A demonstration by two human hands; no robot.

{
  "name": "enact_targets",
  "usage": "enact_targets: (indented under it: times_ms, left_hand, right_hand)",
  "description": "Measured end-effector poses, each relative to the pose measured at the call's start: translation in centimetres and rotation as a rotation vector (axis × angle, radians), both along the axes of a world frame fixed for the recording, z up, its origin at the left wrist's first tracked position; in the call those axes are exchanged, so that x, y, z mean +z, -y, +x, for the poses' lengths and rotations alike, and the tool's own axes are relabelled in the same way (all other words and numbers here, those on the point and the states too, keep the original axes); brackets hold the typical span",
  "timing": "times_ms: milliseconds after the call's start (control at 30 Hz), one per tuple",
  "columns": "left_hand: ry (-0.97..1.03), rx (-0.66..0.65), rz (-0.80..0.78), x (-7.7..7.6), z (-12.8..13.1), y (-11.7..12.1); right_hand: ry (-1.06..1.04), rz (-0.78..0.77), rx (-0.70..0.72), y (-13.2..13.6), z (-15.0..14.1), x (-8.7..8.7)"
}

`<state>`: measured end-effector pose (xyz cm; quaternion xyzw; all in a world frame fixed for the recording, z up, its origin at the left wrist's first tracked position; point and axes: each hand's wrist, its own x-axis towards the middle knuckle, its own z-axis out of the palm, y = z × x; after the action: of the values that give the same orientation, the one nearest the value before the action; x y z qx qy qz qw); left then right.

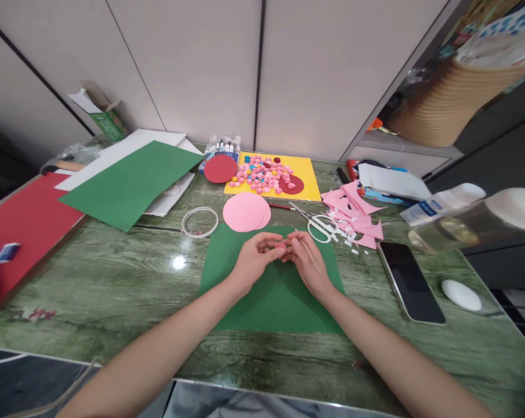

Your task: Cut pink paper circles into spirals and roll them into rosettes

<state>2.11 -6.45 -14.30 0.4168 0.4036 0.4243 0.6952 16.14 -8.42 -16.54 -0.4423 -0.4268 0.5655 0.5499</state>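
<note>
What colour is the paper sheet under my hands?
Green; the paper sheet shows best in the head view.

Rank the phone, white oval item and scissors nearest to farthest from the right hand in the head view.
1. Scissors: just beyond the right hand.
2. Phone: to the hand's right.
3. White oval item: right of the phone.

Here's the small pink piece [280, 246], rounded in outline, pinched in the left fingers [268, 237], right fingers [304, 244] just beside it, up above the bench [158, 284] between its near and far edges, finer detail too small to tell!
</note>
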Motion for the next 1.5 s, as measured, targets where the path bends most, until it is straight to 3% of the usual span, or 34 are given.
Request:
enact_targets:
  times_ms: [367, 867, 1333, 1500]
  left_hand:
    - [0.041, 0.049, 0.012, 1.2, -0.2, 0.1]
    - [0.036, 0.067, -0.001, -0.5, 0.0, -0.2]
    - [-0.016, 0.043, -0.017, 0.2, -0.1, -0.1]
    - [0.001, 0.032, -0.004, 1.3, -0.1, 0.2]
  right_hand:
    - [-0.014, -0.010, -0.004, 0.0, -0.2, 0.2]
    - [0.007, -0.014, 0.013, 0.0, -0.1, 0.3]
    - [0.009, -0.006, 0.012, 0.1, -0.1, 0.3]
    - [0.007, -0.016, 0.002, 0.0, -0.1, 0.2]
